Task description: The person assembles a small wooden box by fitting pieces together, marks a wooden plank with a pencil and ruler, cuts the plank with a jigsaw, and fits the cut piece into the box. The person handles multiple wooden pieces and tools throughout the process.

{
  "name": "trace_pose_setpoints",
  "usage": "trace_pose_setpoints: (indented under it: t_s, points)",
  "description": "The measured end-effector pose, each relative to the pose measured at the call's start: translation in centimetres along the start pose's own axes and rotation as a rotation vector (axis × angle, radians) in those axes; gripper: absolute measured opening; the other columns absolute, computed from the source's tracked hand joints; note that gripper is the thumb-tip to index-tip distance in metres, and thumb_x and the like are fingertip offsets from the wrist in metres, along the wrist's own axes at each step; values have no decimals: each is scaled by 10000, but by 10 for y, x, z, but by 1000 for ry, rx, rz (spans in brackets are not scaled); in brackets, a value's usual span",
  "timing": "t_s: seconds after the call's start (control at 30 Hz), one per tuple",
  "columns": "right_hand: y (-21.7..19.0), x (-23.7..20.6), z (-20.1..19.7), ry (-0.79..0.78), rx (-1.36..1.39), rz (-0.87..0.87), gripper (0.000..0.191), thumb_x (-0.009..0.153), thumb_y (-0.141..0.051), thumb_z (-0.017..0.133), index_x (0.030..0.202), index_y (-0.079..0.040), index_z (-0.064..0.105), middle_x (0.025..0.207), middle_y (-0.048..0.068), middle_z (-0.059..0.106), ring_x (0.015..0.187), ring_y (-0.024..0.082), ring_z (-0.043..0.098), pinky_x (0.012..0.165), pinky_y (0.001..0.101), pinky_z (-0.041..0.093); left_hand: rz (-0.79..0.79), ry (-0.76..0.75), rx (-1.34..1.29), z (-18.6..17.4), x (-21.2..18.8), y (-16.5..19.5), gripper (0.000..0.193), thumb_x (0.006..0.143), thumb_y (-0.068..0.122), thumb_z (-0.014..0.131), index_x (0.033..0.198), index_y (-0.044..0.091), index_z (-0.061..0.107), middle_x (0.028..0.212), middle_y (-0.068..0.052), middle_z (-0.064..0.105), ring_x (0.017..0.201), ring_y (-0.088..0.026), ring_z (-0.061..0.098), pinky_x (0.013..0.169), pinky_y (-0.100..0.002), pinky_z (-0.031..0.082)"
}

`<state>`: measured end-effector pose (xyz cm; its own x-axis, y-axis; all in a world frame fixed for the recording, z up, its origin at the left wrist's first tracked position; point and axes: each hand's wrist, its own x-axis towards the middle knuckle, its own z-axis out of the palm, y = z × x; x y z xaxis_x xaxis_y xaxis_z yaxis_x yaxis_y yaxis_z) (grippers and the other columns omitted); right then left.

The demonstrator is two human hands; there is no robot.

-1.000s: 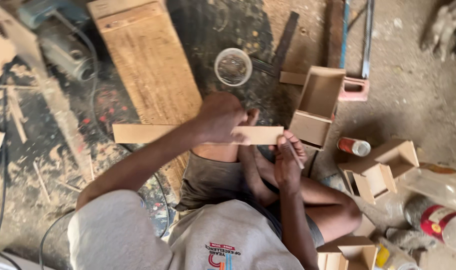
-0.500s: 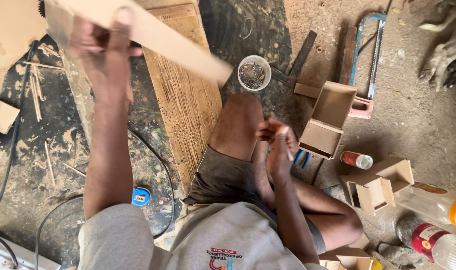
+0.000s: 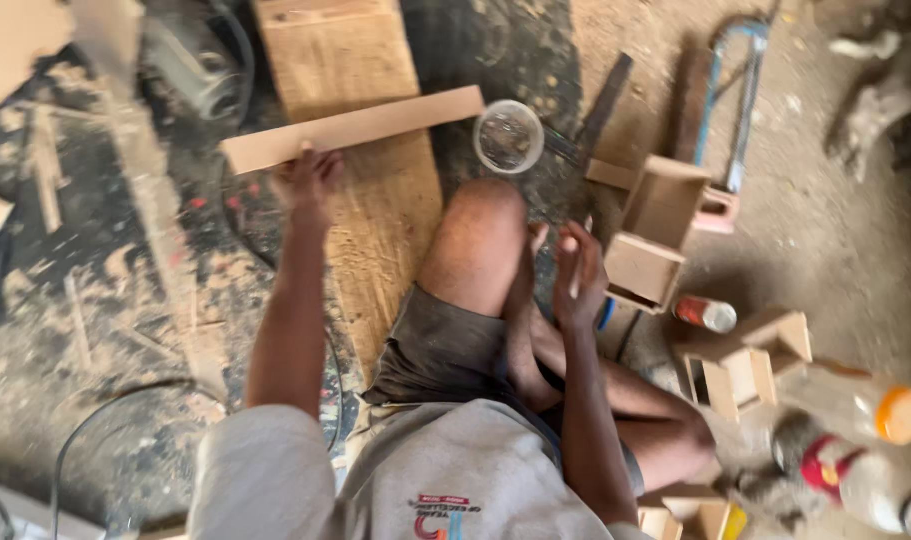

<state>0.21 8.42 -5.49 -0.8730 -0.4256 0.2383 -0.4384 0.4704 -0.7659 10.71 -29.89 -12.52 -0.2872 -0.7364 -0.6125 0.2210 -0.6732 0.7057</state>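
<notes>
1. The floor (image 3: 835,250) was bare, packed earth strewn with sawdust, shavings and offcuts, darker and stained under the left arm and paler and sandier beyond the right fingers.
2. A broad, rough plank (image 3: 375,200) lay on that ground, running from the top of the view down past the left fingers toward the bent knee.
3. The wooden strip (image 3: 353,129), long and pale, was held above the plank, tilted slightly, with its near end over the left fingers and its far end reaching toward the clear round container (image 3: 508,136).
4. The left hand (image 3: 307,183) was raised at arm's length, its fingers closed on the lower edge of the strip close to that near end.
5. The right hand (image 3: 578,275) hovered just over the crossed legs, fingers loosely curled and a little apart; whether they pinched anything small could not be told through the blur.
6. An open wooden box (image 3: 655,235) stood just beyond the right fingertips, with a second small box (image 3: 745,365) farther out to their right.
7. A blue-framed saw (image 3: 735,110) lay on the sandy ground well past the right fingers, near the top of the view.
8. A power tool (image 3: 190,70), blurred, sat above and to the left of the left fingers.
9. A small red-and-white can (image 3: 705,313) lay on its side between the two boxes.
10. Plastic bottles (image 3: 865,410) lay at the far right, well apart from both hands.
</notes>
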Motion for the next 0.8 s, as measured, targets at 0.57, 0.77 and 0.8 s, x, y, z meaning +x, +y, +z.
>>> trace_pose_setpoints:
  t_s: [0.57, 0.77, 0.8]
  points:
    - [51, 41, 26, -382, -415, 101, 864, 872, 111, 574, 1624, -192, 277, 1574, 229, 470, 1187, 497, 596, 860, 573, 551, 713, 233, 1107, -37, 1, 22, 377, 1007, 399, 867, 866, 102, 681, 726, -55, 709, 640, -244, 707, 607, -455, 574]
    - [48, 5, 22, -325, -327, 228, 725, 961, -6, 578, 1639, -136, 357, 1282, 185, 707, 1036, 325, 740, 818, 435, 600, 1295, 351, 1263, -26, 24, 96, 579, 998, 243, 775, 1431, -18, 492, 1372, -295, 536, 1277, -480, 503, 1064, -569, 430]
    - [48, 2, 21, -301, -297, 146, 704, 965, -8, 583, 1624, -111, 360, 1325, 200, 681, 1057, 319, 733, 817, 423, 602, 1214, 263, 1243, -19, 35, 115, 652, 997, 203, 758, 1493, -48, 417, 1436, -312, 459, 1338, -467, 449, 1122, -625, 351]
